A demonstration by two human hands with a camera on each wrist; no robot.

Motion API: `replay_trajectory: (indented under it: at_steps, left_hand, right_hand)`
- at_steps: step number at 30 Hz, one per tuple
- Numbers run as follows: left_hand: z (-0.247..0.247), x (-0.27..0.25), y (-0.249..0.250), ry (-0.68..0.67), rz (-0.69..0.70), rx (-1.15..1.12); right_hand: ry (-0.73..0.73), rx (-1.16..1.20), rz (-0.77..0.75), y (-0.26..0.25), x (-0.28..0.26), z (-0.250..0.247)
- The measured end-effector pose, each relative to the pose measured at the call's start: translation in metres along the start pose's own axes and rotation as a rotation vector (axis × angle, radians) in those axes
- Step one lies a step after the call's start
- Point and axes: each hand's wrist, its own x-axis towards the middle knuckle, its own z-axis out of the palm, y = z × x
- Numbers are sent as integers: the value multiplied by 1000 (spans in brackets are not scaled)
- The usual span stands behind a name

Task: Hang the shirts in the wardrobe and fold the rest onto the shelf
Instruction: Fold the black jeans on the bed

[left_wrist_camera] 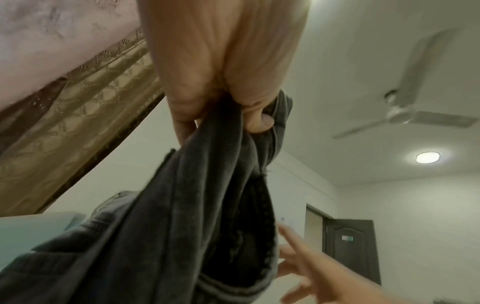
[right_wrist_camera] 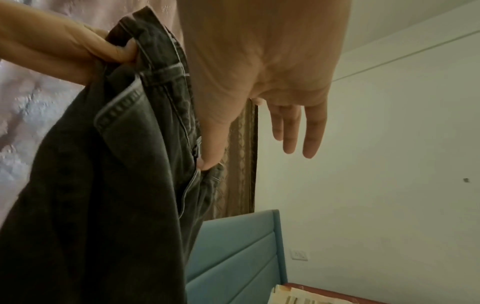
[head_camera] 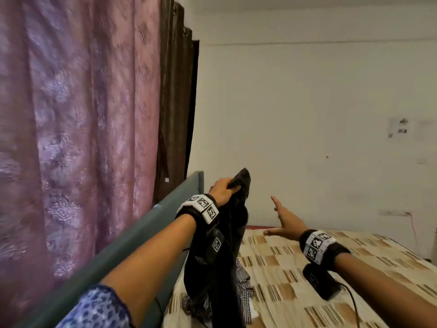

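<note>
My left hand (head_camera: pixel 225 189) grips the waistband of dark grey jeans (head_camera: pixel 220 252) and holds them up above the bed. The jeans (left_wrist_camera: pixel 197 205) hang down from my curled fingers (left_wrist_camera: pixel 257 121). My right hand (head_camera: pixel 283 221) is open to the right of the jeans, fingers spread and straight, holding nothing. In the right wrist view its thumb (right_wrist_camera: pixel 210 152) lies against the jeans (right_wrist_camera: pixel 109 174) near the zip, while the other fingers (right_wrist_camera: pixel 298 127) hang free. A checked shirt (head_camera: pixel 243 292) lies crumpled on the bed under the jeans.
The bed (head_camera: pixel 319 280) has a brown-and-cream checked sheet and a teal headboard (head_camera: pixel 132 242) on the left. Pink curtains (head_camera: pixel 78 126) and brown curtains (head_camera: pixel 175 110) hang behind it. A white wall (head_camera: pixel 307 114) stands ahead. A dark door (left_wrist_camera: pixel 350 246) shows in the left wrist view.
</note>
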Motion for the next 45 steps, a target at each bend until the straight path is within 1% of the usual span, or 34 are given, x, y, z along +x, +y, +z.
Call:
replay_trajectory:
  at_steps: [2, 5, 7, 9, 10, 12, 13, 14, 16, 17, 19, 20, 23, 25, 26, 27, 29, 31, 33, 35, 37, 41, 43, 45]
  left_hand:
    - [-7, 3, 27, 9, 62, -19]
    - [-23, 8, 64, 24, 137, -39]
    - [-36, 12, 80, 41, 181, -39]
    - [-45, 14, 89, 57, 184, -24]
    - [-48, 14, 92, 62, 179, -13]
    - [-52, 13, 90, 73, 164, 0]
    - [-53, 11, 88, 81, 148, 8]
    - [-53, 8, 84, 88, 126, 17]
    - [-50, 2, 75, 87, 78, 43]
    - [-48, -1, 70, 79, 59, 58]
    - [-48, -6, 59, 76, 37, 90]
    - [-50, -10, 57, 85, 28, 105]
    - [-60, -22, 52, 202, 5, 104]
    - [-68, -31, 56, 271, -94, 19]
    - [-71, -35, 58, 264, -149, -8]
    - [-74, -39, 60, 233, -179, -28]
    - [-80, -44, 63, 132, -161, 1]
    - [-79, -45, 66, 37, -113, -10]
    - [-73, -40, 70, -30, -77, -30]
    - [-63, -31, 75, -82, -47, 41]
    - [-52, -22, 74, -96, 6, 156]
    - [-38, -6, 66, -62, 32, 426]
    - [-33, 1, 63, -16, 30, 536]
    - [-29, 7, 62, 34, 76, 604]
  right_hand:
    - [27, -5, -50, -5, 6, -6]
    - [20, -23, -107, -5, 12, -10]
    - [9, -32, -128, -1, 11, -6]
    - [23, -22, -137, 6, 7, -1]
    - [57, -14, -124, 12, 6, -1]
    - [177, 25, -87, 26, 5, -8]
    - [207, 63, -60, 37, 6, -11]
    - [177, 124, -37, 46, 5, -14]
    - [-17, 302, 11, 65, 4, -7]
    - [-104, 341, 18, 72, 2, -1]
    - [-200, 310, 22, 84, 1, 5]
    - [-212, 290, 24, 91, 3, 4]
    - [-121, 285, -17, 100, 11, -23]
    - [-1, 278, -66, 91, 11, -59]
    - [83, 286, -90, 86, 13, -78]
    - [166, 311, -120, 80, 13, -98]
    - [275, 366, -157, 75, 17, -132]
    - [317, 400, -160, 74, 21, -157]
    - [318, 391, -175, 74, 24, -177]
    - [313, 319, -219, 76, 24, -192]
    - [298, 256, -257, 80, 20, -200]
    - [240, 218, -330, 89, 3, -208]
    - [161, 211, -343, 92, -7, -214]
    - [62, 177, -328, 97, -14, -222]
